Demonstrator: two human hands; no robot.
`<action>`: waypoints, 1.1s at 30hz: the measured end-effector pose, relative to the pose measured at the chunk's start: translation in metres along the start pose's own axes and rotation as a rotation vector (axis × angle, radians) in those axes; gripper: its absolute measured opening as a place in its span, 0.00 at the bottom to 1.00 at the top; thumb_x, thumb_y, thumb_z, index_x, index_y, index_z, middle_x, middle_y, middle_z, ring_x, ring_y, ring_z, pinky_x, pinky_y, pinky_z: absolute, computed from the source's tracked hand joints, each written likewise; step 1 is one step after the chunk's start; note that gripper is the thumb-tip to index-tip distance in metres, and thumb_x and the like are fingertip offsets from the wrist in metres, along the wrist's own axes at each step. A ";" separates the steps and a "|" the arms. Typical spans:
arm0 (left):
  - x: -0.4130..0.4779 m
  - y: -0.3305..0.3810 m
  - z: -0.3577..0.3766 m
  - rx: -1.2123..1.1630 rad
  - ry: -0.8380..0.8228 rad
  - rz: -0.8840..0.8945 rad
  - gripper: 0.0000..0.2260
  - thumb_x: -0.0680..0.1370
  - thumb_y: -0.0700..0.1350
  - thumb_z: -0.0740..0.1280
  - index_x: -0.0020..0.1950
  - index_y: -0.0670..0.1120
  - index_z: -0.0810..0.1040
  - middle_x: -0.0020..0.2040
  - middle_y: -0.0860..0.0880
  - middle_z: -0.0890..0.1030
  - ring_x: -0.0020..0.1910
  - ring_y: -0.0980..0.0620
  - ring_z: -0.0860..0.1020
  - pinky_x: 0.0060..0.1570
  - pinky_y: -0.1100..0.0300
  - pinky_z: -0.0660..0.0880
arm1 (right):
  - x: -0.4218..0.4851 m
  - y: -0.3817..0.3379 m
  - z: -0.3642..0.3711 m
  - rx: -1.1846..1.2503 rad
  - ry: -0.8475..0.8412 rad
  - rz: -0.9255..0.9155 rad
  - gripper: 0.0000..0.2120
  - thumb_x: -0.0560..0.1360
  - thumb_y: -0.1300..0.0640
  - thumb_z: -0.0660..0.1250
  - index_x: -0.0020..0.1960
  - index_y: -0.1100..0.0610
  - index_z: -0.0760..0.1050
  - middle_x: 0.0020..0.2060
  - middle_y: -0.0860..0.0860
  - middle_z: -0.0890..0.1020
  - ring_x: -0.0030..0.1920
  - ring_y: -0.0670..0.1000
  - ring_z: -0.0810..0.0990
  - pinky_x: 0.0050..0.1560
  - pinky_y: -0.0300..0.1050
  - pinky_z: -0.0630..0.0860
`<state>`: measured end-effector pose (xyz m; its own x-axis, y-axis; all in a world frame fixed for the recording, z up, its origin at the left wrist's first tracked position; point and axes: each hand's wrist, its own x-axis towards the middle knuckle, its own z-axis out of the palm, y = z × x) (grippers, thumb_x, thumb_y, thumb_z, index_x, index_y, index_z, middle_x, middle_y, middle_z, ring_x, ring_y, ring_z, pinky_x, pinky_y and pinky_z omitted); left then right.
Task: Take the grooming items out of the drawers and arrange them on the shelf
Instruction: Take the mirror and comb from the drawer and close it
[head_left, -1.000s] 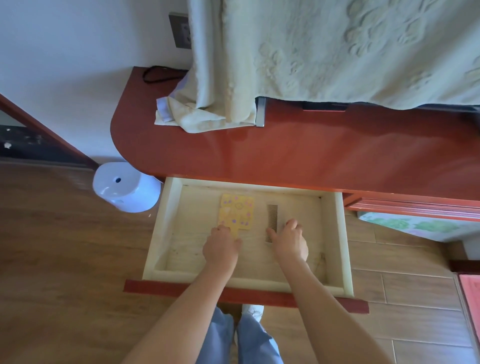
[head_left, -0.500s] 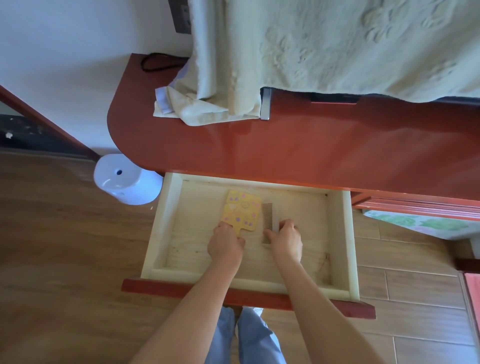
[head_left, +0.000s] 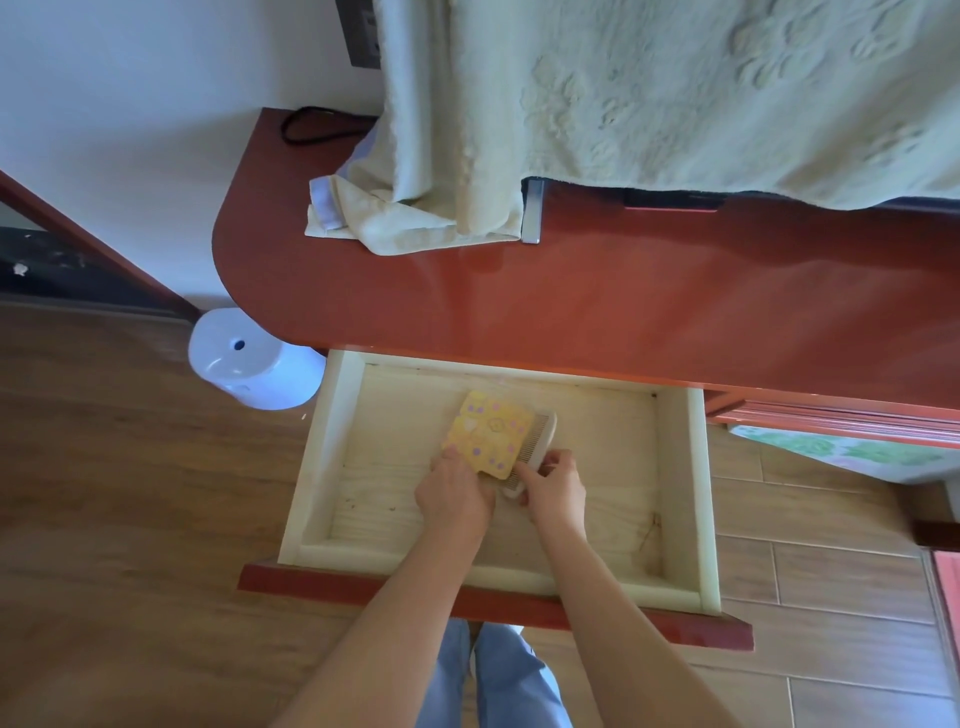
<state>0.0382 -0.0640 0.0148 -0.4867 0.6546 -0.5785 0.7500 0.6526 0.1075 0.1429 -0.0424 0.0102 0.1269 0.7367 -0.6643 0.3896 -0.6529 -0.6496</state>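
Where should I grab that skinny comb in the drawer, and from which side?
Pinch the comb at its near end, by the smooth spine along its right edge, coming in from the drawer's front right. It is long and thin, pointing away, and the yellow paddle overlaps its left, toothed side. The right hand pinches there.

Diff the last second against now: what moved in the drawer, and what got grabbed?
Both hands took hold of their items. The left hand now grips the yellow paddle brush by its handle and has tipped it up off the floor of the drawer. The right hand pinches the comb, now lifted and angled beside the brush. Unchanged: drawer open, towel on the desktop.
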 end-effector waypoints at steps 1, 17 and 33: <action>-0.001 -0.002 -0.001 -0.040 -0.007 0.011 0.26 0.74 0.53 0.66 0.66 0.42 0.65 0.59 0.44 0.78 0.57 0.45 0.78 0.50 0.54 0.73 | 0.001 0.001 -0.001 0.013 -0.010 0.002 0.11 0.73 0.57 0.69 0.50 0.56 0.68 0.42 0.52 0.80 0.37 0.52 0.80 0.30 0.40 0.70; -0.057 -0.042 -0.075 -0.926 -0.576 0.311 0.04 0.76 0.36 0.66 0.49 0.42 0.78 0.26 0.54 0.76 0.25 0.54 0.72 0.27 0.63 0.73 | -0.056 -0.014 -0.068 0.231 -0.171 -0.177 0.05 0.74 0.56 0.68 0.49 0.51 0.74 0.33 0.49 0.84 0.30 0.49 0.71 0.30 0.41 0.68; 0.008 0.072 -0.140 -0.797 -0.080 0.256 0.11 0.78 0.40 0.61 0.59 0.42 0.76 0.49 0.46 0.76 0.32 0.48 0.74 0.22 0.63 0.69 | 0.020 -0.141 -0.105 0.037 0.241 -0.316 0.13 0.76 0.54 0.65 0.59 0.56 0.75 0.48 0.51 0.83 0.29 0.47 0.77 0.30 0.37 0.70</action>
<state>0.0253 0.0419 0.1314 -0.2893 0.8096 -0.5107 0.2778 0.5816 0.7646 0.1861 0.0828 0.1273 0.2177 0.9198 -0.3266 0.4112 -0.3899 -0.8239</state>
